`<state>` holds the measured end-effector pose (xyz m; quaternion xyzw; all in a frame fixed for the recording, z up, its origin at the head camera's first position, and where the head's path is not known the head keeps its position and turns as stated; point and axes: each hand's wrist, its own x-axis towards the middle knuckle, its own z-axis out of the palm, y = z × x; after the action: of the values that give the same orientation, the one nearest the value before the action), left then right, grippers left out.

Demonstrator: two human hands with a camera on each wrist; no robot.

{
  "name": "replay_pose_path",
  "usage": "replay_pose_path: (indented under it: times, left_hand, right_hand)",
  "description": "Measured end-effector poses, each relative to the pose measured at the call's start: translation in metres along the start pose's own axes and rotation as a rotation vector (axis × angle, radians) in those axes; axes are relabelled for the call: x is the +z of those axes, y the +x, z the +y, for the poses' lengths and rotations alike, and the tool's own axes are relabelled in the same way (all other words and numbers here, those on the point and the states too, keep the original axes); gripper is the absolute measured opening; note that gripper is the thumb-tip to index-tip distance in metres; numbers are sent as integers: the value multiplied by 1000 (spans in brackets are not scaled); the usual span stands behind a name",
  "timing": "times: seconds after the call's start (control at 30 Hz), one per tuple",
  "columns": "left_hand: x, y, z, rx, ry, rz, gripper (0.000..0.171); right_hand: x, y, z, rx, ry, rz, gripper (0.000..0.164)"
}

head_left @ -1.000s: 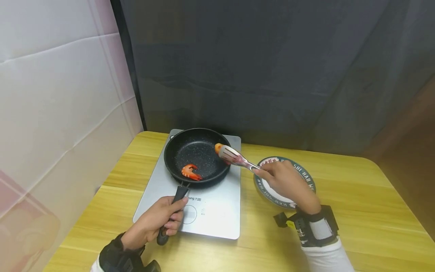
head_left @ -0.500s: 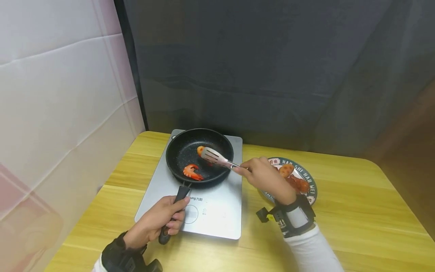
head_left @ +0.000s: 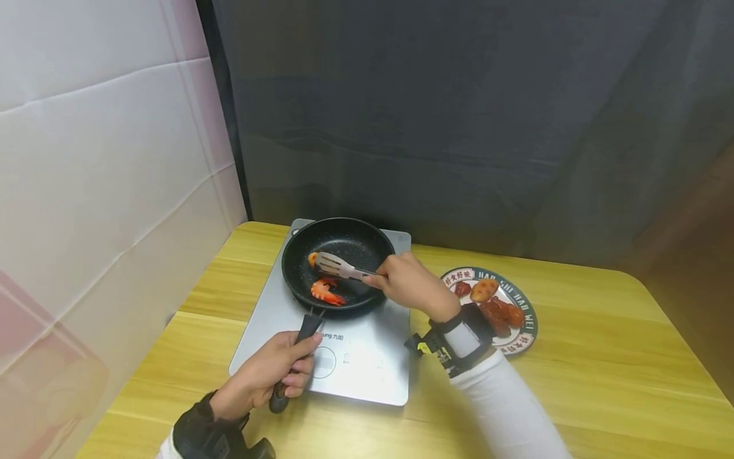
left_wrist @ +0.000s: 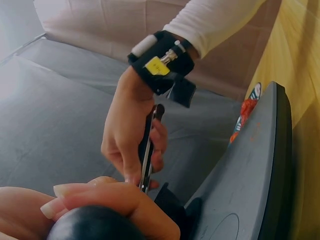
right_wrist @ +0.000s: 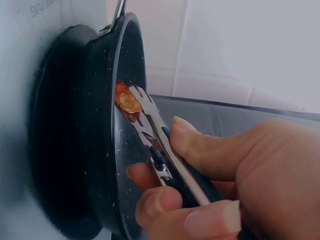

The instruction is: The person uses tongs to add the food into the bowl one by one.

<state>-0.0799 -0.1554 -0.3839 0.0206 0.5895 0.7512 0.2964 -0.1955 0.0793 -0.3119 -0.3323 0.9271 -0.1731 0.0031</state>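
Note:
My left hand [head_left: 281, 366] grips the black handle [head_left: 309, 325] of a dark speckled frying pan [head_left: 355, 242], which sits on a silver induction cooker [head_left: 367, 370]. With my right hand [head_left: 413, 284] I hold metal tongs [head_left: 338, 265] that have slotted ends, reaching down into the pan. Between those ends, in the right wrist view, is an orange-red piece of food [right_wrist: 128, 100], close over the pan's inside. A red shrimp [head_left: 325, 292] lies near the pan's handle side, just below the tongs in the head view.
To the right stands a round plate [head_left: 530, 315] with a green lettered rim. It bears a yellowish spotted piece [head_left: 484, 290] and several reddish-brown pieces of food. A dark cloth [head_left: 436, 127] hangs behind the wooden table [head_left: 608, 344], and a pale cloth [head_left: 115, 191] hangs at the left.
My right hand has moved left from over the plate to the pan, carrying the tongs and the orange piece to the pan's left side. The plate's food is uncovered. My left hand stays put.

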Motion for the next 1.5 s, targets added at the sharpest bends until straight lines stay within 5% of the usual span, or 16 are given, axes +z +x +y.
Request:
replay_pose_path:
  times: [0.63, 1.5]
  left_hand:
    - [3, 3, 1, -4, -9, -19, 32]
    - [1, 2, -1, -14, -8, -15, 31]
  right_hand:
    - [4, 23, -5, 89, 5, -74, 52]
    - [6, 24, -17, 183, 12, -106, 47]
